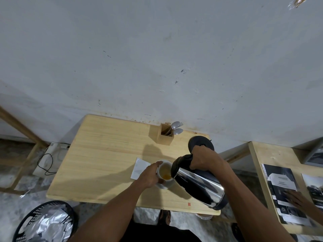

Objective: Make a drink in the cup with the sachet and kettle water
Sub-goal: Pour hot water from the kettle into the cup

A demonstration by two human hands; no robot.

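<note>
A white cup [165,165] stands on a white saucer [167,185] near the middle of the wooden table [104,154]. Yellowish liquid [165,172] fills its bottom. My left hand [150,175] grips the cup's left side. My right hand [203,158] holds the black handle of a steel kettle [199,184], which is tilted with its spout over the cup's right rim. A white sachet [139,167] lies flat on the table just left of the cup, partly under my left hand.
The kettle's black base [201,142] sits at the table's back right. A wooden holder with spoons [168,133] stands by the wall. A black bin with foil wrappers [45,222] is on the floor at left. Another person's hand [297,198] rests on papers on the right-hand table.
</note>
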